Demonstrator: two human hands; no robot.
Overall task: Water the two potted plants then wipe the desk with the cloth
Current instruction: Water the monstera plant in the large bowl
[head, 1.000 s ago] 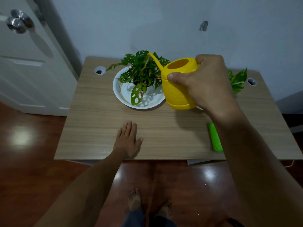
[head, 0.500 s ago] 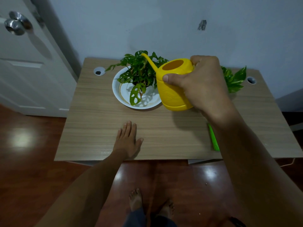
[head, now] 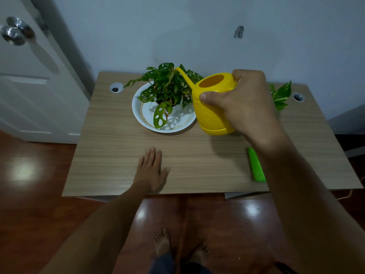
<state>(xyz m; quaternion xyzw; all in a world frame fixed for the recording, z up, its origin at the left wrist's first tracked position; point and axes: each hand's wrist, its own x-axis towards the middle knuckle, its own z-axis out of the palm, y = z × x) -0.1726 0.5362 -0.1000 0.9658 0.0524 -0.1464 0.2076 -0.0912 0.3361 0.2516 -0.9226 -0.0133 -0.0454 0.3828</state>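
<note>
Plants are sitting toward the top of the wooden desk [head: 122, 155]: the holey-leaved plant [head: 167, 89] is standing in a white dish [head: 138, 113] at upper centre of the frame, while the second plant [head: 280, 95] is showing only a few variegated leaves at upper right, its pot being hidden behind the right hand [head: 245, 101]. That hand is curling closed around the handle side of the yellow watering can [head: 211, 107], thumb pressing across the can's body, and is holding it just right of the dish, tilting so that the thin spout [head: 183, 76] is reaching up and left over the holey-leaved plant's foliage. Whether water is running from the spout is too fine to tell. The left hand [head: 152, 171] is lying flat and open on the desk at lower centre, fingers together and pointing up the frame, holding nothing. A folded green cloth [head: 255, 165] is lying near the desk's lower right edge, partly covered by the right forearm. Round cable holes [head: 116, 88] are sitting at both far corners of the desk. Bare feet [head: 163, 244] are standing on the glossy brown floor at the bottom of the frame, and a white door with a metal knob [head: 14, 31] is filling the upper left.
</note>
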